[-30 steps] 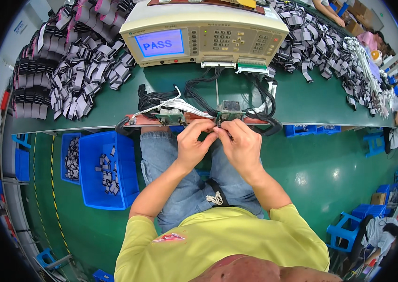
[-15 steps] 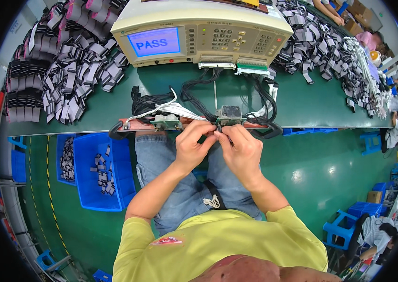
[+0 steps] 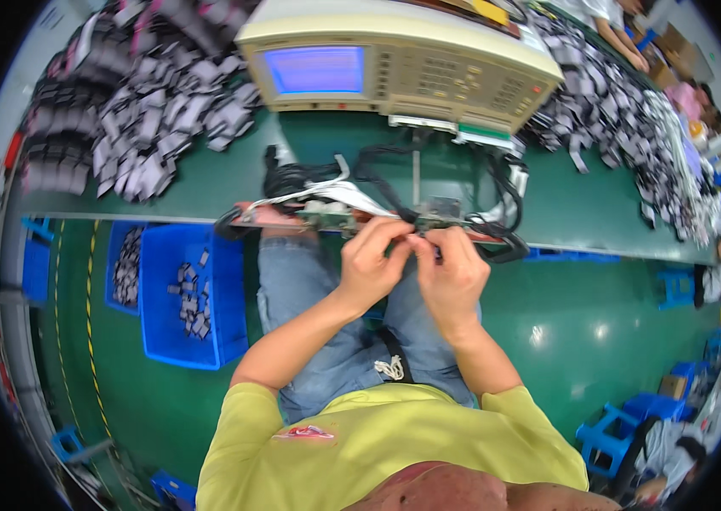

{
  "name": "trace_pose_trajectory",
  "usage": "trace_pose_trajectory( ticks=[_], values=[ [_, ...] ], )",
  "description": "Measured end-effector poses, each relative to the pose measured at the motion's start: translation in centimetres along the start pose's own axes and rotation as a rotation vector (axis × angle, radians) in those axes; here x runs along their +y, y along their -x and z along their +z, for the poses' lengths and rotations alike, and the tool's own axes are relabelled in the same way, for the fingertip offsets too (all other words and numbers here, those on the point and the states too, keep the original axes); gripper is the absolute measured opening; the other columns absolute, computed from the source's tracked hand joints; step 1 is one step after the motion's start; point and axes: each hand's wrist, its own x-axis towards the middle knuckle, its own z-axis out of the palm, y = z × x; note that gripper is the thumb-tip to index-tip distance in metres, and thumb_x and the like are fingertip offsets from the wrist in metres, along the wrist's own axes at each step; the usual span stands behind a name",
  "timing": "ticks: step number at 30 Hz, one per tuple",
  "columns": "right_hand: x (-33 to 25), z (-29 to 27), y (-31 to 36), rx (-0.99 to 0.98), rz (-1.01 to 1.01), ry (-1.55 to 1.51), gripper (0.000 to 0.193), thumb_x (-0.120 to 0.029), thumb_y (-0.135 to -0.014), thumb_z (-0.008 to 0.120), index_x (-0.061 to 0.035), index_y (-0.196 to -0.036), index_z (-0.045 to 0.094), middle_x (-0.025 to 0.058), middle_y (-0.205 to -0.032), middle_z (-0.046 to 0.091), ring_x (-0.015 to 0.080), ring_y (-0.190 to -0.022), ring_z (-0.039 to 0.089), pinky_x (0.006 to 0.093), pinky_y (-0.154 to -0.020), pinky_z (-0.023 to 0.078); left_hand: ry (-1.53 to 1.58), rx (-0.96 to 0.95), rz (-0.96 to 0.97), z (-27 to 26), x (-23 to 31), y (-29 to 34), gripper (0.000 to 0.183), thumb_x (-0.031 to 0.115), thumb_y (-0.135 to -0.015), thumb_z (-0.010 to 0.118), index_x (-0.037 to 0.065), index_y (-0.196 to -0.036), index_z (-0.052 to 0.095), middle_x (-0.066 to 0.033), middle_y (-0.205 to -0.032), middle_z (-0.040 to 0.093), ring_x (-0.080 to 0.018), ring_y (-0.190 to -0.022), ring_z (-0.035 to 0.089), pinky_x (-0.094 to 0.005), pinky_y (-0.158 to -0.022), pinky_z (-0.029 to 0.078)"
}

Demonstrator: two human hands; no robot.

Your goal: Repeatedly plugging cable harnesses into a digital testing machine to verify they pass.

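Observation:
My left hand (image 3: 371, 262) and my right hand (image 3: 452, 277) meet at the bench's near edge, thumbs and fingertips pinched together. Something small and dark seems to be between the fingertips, but they hide most of it. Just beyond them, a dark block-shaped socket (image 3: 444, 206) sits on a reddish fixture strip (image 3: 268, 216). Left of my hands, a small green circuit board (image 3: 324, 220) is mounted on the same strip. Bundles of black cables (image 3: 292, 180) and white wires (image 3: 352, 198) lie behind it. Black leads run up to a beige cable tester (image 3: 454, 77) with a lit blue screen (image 3: 314, 70).
Heaps of grey ribbon cables (image 3: 152, 119) cover the bench (image 3: 326, 132) at left, with more ribbon cables (image 3: 586, 111) at right. A blue bin (image 3: 160, 328) holding short cables stands on the floor at left. Other people sit along the right side; blue stools (image 3: 607, 439) stand there.
The whole view has shifted, so the bench and tester appear further right. Text on the tester's screen has gone, leaving it plain blue. Both hands have drawn slightly back from the dark socket, still pinched together.

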Motion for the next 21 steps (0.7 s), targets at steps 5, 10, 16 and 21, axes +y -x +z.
trace_pose_trajectory(
  ticks=[5, 10, 16, 21],
  values=[
    [0.9, -1.0, 0.5, -0.041, -0.012, 0.014, 0.016, -0.011, -0.088, 0.081, -0.0047, -0.087, 0.066, 0.0093, -0.077, 0.064, 0.0285, -0.063, 0.064, 0.0385, -0.056, 0.05, 0.013, -0.109, 0.031, -1.0, 1.4, 0.6, 0.027, 0.0, -0.084, 0.081, -0.001, -0.108, 0.069, -0.0142, -0.098, 0.07, -0.0252, -0.085, 0.073, -0.0346, -0.075, 0.059],
    [0.4, -2.4, 0.9, -0.04, -0.039, -0.061, 0.016, -0.007, -0.086, 0.082, -0.0041, -0.096, 0.07, 0.0086, -0.094, 0.072, 0.0225, -0.06, 0.064, 0.0329, -0.051, 0.05, -0.322, 0.079, 0.525, -8.9, 3.0, -2.8, 0.018, 0.0, -0.083, 0.081, 0.001, -0.097, 0.07, -0.0129, -0.092, 0.07, -0.0243, -0.084, 0.073, -0.0328, -0.071, 0.058],
    [0.9, -3.1, 1.2, -0.033, -0.072, -0.123, 0.017, -0.002, -0.085, 0.081, -0.0031, -0.098, 0.07, 0.0115, -0.106, 0.073, 0.021, -0.062, 0.065, 0.0312, -0.051, 0.052, -0.802, 0.071, 0.075, -22.0, -8.6, -12.1, 0.031, 0.019, -0.083, 0.083, 0.002, -0.105, 0.069, -0.0157, -0.106, 0.067, -0.0379, -0.106, 0.064, -0.0458, -0.094, 0.052],
    [2.4, -2.4, 1.9, -0.047, -0.207, -0.11, 0.018, 0.004, -0.086, 0.078, 0.0004, -0.101, 0.07, 0.0125, -0.109, 0.071, 0.015, -0.065, 0.066, 0.0262, -0.049, 0.053, -0.902, 0.041, 0.044, -23.8, -13.3, -11.3, 0.034, 0.019, -0.082, 0.083, 0.003, -0.108, 0.068, -0.0166, -0.106, 0.066, -0.0393, -0.107, 0.062, -0.0464, -0.094, 0.051]
  ],
)
